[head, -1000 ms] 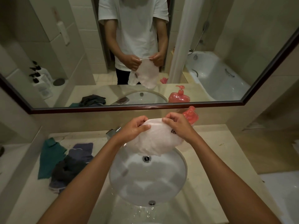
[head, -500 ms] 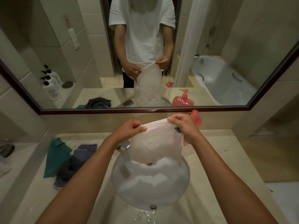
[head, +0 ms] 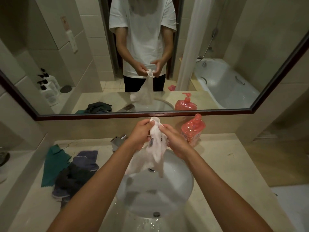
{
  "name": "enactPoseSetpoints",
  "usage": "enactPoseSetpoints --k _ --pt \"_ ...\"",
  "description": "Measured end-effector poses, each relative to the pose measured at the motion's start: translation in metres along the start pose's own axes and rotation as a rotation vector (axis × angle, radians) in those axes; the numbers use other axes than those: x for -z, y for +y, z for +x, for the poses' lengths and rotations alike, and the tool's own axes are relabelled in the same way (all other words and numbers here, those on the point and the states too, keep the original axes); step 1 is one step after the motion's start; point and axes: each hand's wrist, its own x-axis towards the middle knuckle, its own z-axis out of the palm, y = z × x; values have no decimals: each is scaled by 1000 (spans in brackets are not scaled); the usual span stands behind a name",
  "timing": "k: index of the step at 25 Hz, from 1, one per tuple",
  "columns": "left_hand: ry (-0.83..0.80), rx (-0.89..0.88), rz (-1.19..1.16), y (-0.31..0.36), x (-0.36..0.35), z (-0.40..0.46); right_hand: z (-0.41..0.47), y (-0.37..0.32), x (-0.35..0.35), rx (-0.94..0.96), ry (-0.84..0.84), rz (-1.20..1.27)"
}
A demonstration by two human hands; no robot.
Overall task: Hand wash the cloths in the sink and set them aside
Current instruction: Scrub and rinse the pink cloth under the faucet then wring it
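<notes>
You stand in a beige-tiled bathroom before a wide dark-framed mirror (head: 167,113), at a pale stone desk (head: 225,164) with a round white basin (head: 175,190) sunk into its centre. Over the basin, just above the middle of the frame, you hold a thin white cloth (head: 156,144) gathered upright: your left hand (head: 142,133) is clenched round its bunched upper part, and your right hand (head: 172,138) grips it from the other side, fingers curled onto the fabric. The loose tail hangs down toward the drain (head: 151,169). At the left of the frame, on the desk, lie a teal cloth (head: 53,164) and a heap of dark grey and blue-grey cloths (head: 75,178), touching one another. A pink pump soap bottle (head: 192,129) stands just beside your right hand, near the mirror. The risks, as I judge them: if you wring with the bundle this high, water may spatter the desk, where drops already show at the lower centre, or your right elbow swing could knock the bottle. The dangling tail could also snag at the drain, or slip from your grip if your hands loosen on the wet fabric.
</notes>
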Motion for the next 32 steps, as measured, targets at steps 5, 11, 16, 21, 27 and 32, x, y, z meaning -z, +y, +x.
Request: enactPoseSetpoints --k 5,11,16,21,27,32 --pt "-84 5 -183 -1 8 -8 4 5 4 169 24 -290" --pt "-35 -150 23 -40 3 -17 10 -19 11 143 -11 185" --pt "-235 13 -344 -67 -36 -25 15 -34 25 165 15 593" --pt "80 144 -492 -63 -26 -5 9 -5 52 30 227 279" --pt "309 44 -497 -30 -25 8 5 23 26 -276 199 63" --pt "319 24 -643 -15 -41 5 14 24 2 -392 81 433"
